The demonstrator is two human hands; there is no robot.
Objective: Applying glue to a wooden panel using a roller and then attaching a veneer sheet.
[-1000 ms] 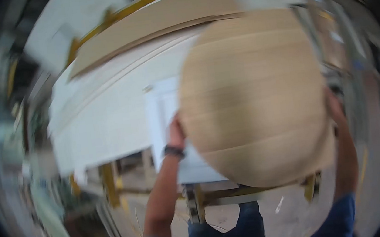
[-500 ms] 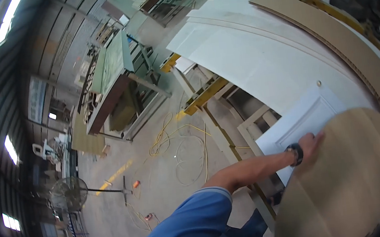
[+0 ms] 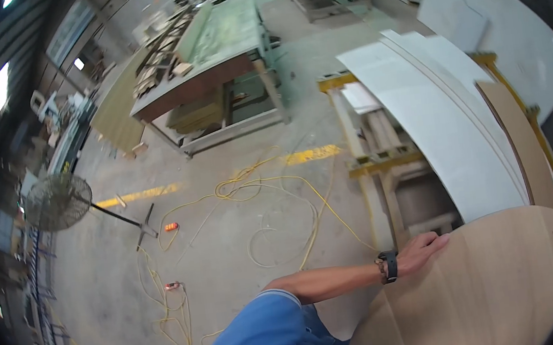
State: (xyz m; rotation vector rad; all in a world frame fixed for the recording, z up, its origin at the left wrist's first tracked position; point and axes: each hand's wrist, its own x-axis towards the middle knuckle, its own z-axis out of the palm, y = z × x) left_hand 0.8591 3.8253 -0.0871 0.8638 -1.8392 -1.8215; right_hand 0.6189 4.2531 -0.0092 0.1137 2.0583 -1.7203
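My left hand point(image 3: 423, 252), with a dark watch on its wrist, grips the rim of a large rounded wooden board point(image 3: 480, 285) with pale grain. Its fingers lie along the board's edge, pointing right, and the thumb is not clearly seen. The board fills the lower right and hides part of the rack behind it. A small dark hole shows near its right edge. My right hand is out of view. Just beyond the board, white sheets point(image 3: 435, 127) and a brown panel point(image 3: 520, 134) lie on a yellow-ended rack point(image 3: 384, 161).
A long workbench point(image 3: 195, 90) with wood scraps stands at the far left. A pedestal fan point(image 3: 58, 201) is on the left. Yellow cables point(image 3: 250, 182) and orange sockets point(image 3: 171, 227) lie on the floor. A large white panel point(image 3: 494, 38) leans at the far right.
My view has turned right. My left hand stays on the board's rim, its fingers now flatter along the edge. The white panelled door seen behind the board is no longer visible.
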